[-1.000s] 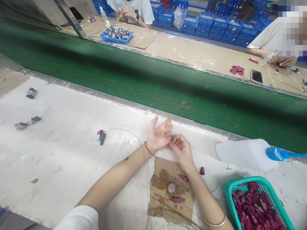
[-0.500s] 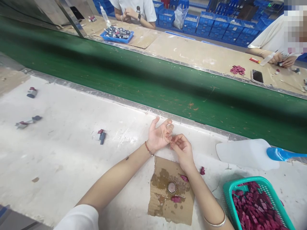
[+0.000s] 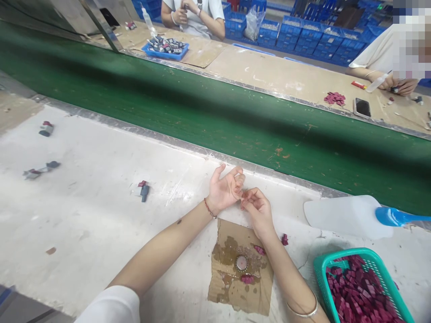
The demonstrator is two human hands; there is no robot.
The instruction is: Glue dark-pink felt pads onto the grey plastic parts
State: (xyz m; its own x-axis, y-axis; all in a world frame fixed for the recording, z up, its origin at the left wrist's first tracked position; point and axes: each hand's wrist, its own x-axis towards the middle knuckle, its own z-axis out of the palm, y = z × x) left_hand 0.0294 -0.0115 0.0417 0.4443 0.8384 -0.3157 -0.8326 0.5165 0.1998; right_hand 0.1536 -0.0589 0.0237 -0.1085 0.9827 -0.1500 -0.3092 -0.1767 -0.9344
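Bare left hand (image 3: 225, 190): I see it palm up, thumb spread wide from loosely curled fingers.
Bare right hand (image 3: 258, 210): I have its thumb and forefinger narrow, at the little-finger side of the left hand; I cannot tell whether anything is pinched there.
Torn brown cardboard sheet (image 3: 259, 298): closest to the hands, flat on their near side, with dark wet patches.
Small round disc with a ridged rim (image 3: 241, 263): about mid-sheet, pale in its centre.
Knobbly maroon pieces (image 3: 247, 279): one just nearer than the disc, another farther right by the right forearm; a third lies off the sheet, right of that forearm.
Turquoise perforated basket (image 3: 319, 274): near right, heaped with maroon parts (image 3: 360, 289).
Translucent white bottle (image 3: 340, 215): right of my hands, its blue nozzle (image 3: 392, 216) pointing right.
White-topped table (image 3: 101, 224): under all this; small grey-and-maroon assemblies (image 3: 144, 193) sit left.
Green conveyor belt (image 3: 202, 114): crosses beyond the table.
Tan bench (image 3: 262, 72): far side, where I make out two co-workers and a blue tray (image 3: 180, 55).
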